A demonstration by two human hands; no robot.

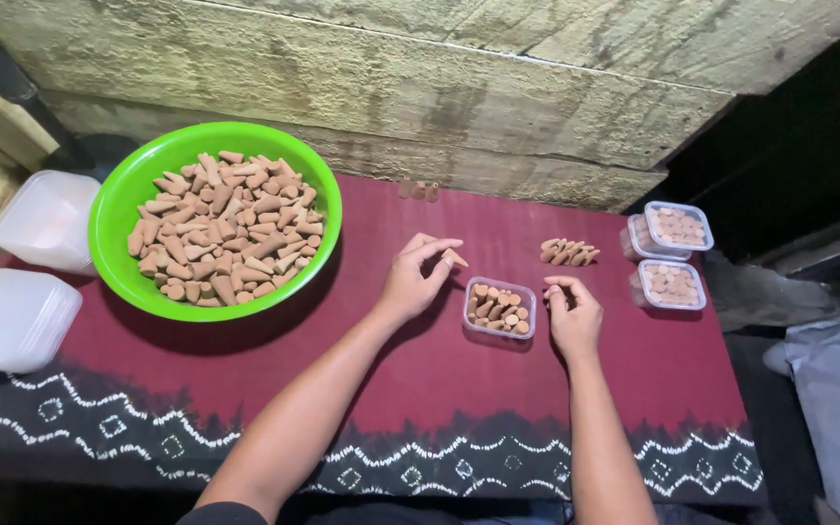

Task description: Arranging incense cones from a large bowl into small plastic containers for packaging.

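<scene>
**Cone pinched above a half-filled tub**

While both forearms reach in from the near edge across the maroon patterned cloth [420,389] covering the tabletop, the action sits right between the hands. Left hand [412,280] is up off the cloth, thumb and fingertips pressed together on a single brown cone [455,259], its tip pointing away to the right; that looks like a grip chosen for setting it down neatly. Just right of that hand, and just left of the right hand [572,316], sits the small clear tub [500,309], lid off, cones already standing inside it with their flat bases showing. The right hand rests beside the tub's far corner, fingers curled in with thumb against fingertips; whether it holds anything I cannot tell.

Beyond the right hand lies a short row of loose cones [567,253], kept close for easy reach, it seems. Further right, three filled tubs [671,258] are grouped together, lids on. Well out past the left hand, the big green bowl [214,220] holds a heap of cones, and two white lidded containers [26,267] sit at the left edge. Behind everything runs a rough wall [439,78].
</scene>
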